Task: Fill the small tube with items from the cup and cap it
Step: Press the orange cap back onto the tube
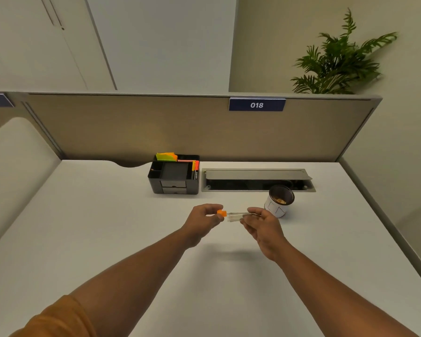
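Head cam: left hand (201,221) pinches 1 orange cap (221,213); right hand (263,227) grips 1 tube (236,216); 1 cup (279,201) nearby.

Both bare forearms reach forward from the near edge of the desk and converge, held up off its surface. The left hand (204,218) is curled, thumb and fingertips pinched together and pointing right. The right hand (263,223) faces it just beside, fingers bent in a pinch, wrist angled inward.
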The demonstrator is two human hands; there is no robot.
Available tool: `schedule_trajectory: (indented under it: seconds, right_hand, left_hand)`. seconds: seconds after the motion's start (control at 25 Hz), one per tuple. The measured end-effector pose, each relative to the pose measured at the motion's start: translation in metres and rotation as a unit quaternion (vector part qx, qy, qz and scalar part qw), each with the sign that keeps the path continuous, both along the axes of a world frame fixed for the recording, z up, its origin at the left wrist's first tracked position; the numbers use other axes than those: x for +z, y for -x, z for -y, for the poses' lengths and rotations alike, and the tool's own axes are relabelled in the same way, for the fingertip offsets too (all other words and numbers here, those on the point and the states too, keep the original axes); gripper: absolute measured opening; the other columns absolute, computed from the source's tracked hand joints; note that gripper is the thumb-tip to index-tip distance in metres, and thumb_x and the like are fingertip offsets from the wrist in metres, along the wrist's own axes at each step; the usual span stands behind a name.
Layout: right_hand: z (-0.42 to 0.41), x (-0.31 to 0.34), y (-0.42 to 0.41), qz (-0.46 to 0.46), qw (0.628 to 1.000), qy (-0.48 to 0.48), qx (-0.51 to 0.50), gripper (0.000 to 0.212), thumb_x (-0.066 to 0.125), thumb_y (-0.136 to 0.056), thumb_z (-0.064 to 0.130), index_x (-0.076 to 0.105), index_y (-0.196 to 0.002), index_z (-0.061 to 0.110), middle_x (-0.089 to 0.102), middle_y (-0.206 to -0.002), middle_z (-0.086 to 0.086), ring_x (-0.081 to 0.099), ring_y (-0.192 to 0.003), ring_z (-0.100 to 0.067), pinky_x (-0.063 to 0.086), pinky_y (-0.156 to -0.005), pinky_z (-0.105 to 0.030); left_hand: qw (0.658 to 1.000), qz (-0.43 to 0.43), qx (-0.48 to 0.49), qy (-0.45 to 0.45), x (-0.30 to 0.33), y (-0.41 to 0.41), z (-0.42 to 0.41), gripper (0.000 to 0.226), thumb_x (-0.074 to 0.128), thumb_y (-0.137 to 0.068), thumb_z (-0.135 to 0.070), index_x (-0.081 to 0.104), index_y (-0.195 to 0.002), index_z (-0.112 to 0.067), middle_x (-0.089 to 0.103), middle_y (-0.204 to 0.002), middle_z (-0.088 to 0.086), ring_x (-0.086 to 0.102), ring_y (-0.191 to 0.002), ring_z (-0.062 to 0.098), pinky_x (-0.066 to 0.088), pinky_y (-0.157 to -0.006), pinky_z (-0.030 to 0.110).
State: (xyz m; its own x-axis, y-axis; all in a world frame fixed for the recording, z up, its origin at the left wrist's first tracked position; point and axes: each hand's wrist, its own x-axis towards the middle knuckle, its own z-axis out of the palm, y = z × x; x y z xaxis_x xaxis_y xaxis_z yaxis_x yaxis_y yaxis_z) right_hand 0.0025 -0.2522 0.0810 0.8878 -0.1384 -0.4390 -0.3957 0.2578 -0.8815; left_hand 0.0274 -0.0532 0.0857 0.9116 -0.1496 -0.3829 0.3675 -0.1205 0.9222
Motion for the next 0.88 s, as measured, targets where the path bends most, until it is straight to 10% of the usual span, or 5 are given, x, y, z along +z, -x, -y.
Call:
schedule_trajectory:
  seconds: [0.2, 0.88]
  right_hand:
    - [-0.028, 0.005, 0.020, 0.001, 1.000, -0.009, 0.030, 0.024, 0.064, -0.094, -0.001, 0.063, -0.115, 0.009, 0.070, -0.112, -0.016, 0.072, -0.102, -0.032, 0.060, -0.088, -0.035]
    - [-0.041, 0.023, 0.043, 0.022, 0.994, 0.028, 0.101, 0.026, 0.071, -0.084, -0.011, 0.072, -0.105, 0.005, 0.076, -0.102, -0.014, 0.072, -0.098, -0.032, 0.061, -0.080, -0.031]
  left_hand:
    - [1.000, 0.006, 0.028, -0.008, 0.008, 0.029, -0.027, 0.028, 0.073, -0.089, -0.005, 0.067, -0.116, -0.011, 0.071, -0.115, 0.011, 0.069, -0.108, 0.030, 0.057, -0.078, 0.024]
    - [0.996, -0.023, 0.063, 0.056, 0.022, 0.060, -0.047, 0.021, 0.065, -0.095, -0.016, 0.074, -0.110, -0.004, 0.075, -0.110, 0.019, 0.074, -0.102, 0.032, 0.060, -0.093, 0.036]
